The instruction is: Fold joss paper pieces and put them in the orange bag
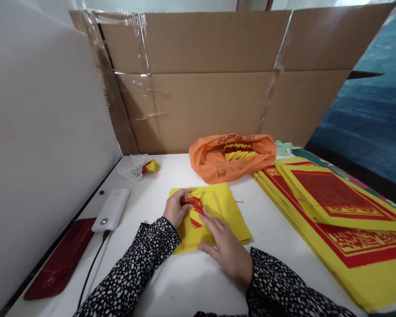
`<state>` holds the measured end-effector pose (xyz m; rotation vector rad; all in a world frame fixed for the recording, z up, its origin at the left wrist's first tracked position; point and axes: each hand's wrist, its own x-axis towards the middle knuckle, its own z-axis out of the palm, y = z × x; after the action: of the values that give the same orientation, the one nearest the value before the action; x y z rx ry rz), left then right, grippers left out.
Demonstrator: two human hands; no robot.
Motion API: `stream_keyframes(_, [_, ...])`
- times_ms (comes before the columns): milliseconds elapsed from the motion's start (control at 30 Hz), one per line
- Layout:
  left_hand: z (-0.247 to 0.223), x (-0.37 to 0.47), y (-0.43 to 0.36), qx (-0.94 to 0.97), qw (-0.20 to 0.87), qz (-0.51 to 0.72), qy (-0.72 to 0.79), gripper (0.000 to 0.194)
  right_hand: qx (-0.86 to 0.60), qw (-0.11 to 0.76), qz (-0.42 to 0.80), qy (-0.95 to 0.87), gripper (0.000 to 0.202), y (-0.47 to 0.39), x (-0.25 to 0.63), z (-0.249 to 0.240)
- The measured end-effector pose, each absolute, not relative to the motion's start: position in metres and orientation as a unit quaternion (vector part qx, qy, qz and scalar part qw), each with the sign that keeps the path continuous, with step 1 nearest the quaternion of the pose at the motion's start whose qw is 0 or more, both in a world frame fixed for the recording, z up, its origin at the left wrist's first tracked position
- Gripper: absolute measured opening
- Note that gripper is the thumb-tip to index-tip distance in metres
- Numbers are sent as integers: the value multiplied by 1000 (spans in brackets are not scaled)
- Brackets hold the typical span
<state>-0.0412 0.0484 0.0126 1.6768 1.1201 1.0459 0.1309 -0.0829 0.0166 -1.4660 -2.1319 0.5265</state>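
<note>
A stack of yellow paper sheets (231, 215) lies on the white table in front of me. Over it, a small folded red and yellow paper piece (194, 203) is pinched at its left end by the fingers of my left hand (176, 209). My right hand (226, 244) rests over the stack with its fingers stretched out and its thumb apart. Its fingertips touch the right end of the folded piece. A red-striped bit (195, 223) shows just below the folded piece, between the hands.
An orange plastic bag (204, 160) with folded papers stands behind the stack. Large red and yellow sheets (317, 211) are piled at right. At left are a white power bank (114, 207) with a cable, a red phone (61, 257) and a clear bag (133, 167). Cardboard (211, 97) rises behind.
</note>
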Motion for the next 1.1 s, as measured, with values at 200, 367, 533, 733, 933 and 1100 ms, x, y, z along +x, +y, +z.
stream_keyframes(200, [24, -41, 39, 541, 592, 444, 398, 36, -525, 399, 241, -712, 43, -49, 131, 28])
stream_keyframes(367, [29, -44, 34, 450, 685, 425, 385, 40, -527, 436, 261, -681, 20, -28, 132, 34])
stream_keyframes(533, [28, -44, 34, 395, 718, 417, 393, 38, -498, 429, 255, -709, 22, -26, 128, 39])
stream_keyframes(733, [29, -43, 33, 363, 725, 427, 401, 30, -512, 512, 231, -650, 27, -25, 124, 34])
stream_keyframes(933, [32, -37, 27, 409, 701, 437, 387, 43, -541, 485, 185, -662, 29, -20, 124, 29])
stream_keyframes(1100, [30, -33, 25, 474, 660, 454, 365, 50, -505, 437, 189, -720, 20, -17, 125, 35])
